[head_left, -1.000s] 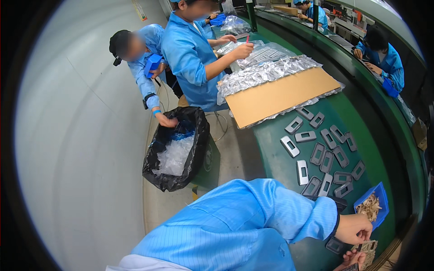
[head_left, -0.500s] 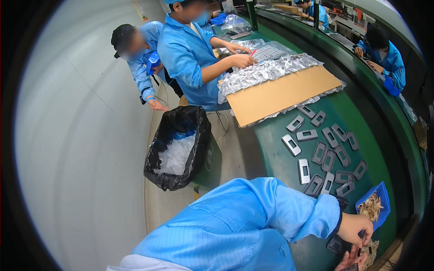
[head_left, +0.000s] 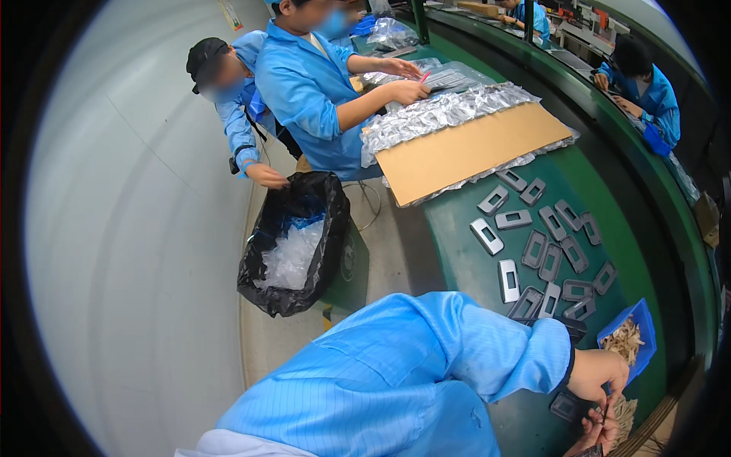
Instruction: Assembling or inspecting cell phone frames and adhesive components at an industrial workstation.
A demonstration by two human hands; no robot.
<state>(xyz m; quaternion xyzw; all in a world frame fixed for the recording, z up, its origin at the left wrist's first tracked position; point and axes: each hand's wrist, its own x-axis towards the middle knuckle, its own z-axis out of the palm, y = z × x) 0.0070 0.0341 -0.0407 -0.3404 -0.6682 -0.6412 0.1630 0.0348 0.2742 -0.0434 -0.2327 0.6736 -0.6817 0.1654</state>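
Near the lower right corner, my left hand (head_left: 598, 375) reaches in with its fingertips pinched on a small dark piece (head_left: 605, 413). My right hand (head_left: 599, 434) comes up from the lower edge, its fingers curled closed around the same piece, which they partly cover. Just left of the hands, a dark rectangular frame (head_left: 564, 407) lies on the green table. Tan strips (head_left: 624, 419) lie beside my fingers. Beyond my left hand stands a blue bin (head_left: 647, 335) of similar tan pieces (head_left: 624, 340).
Several grey and silver housings (head_left: 509, 282) with cut-out windows are spread over the green table (head_left: 468, 263). Farther off, a cardboard sheet (head_left: 472, 156) rests on silvery wrap near a person (head_left: 308, 91) at work. Left stands a black-lined waste bin (head_left: 335, 251), another person's hand (head_left: 266, 176) at its rim.
My two hands have drawn closer together around the dark piece. The person at the left has moved a hand to the waste bin's rim. The whole view has shifted slightly.
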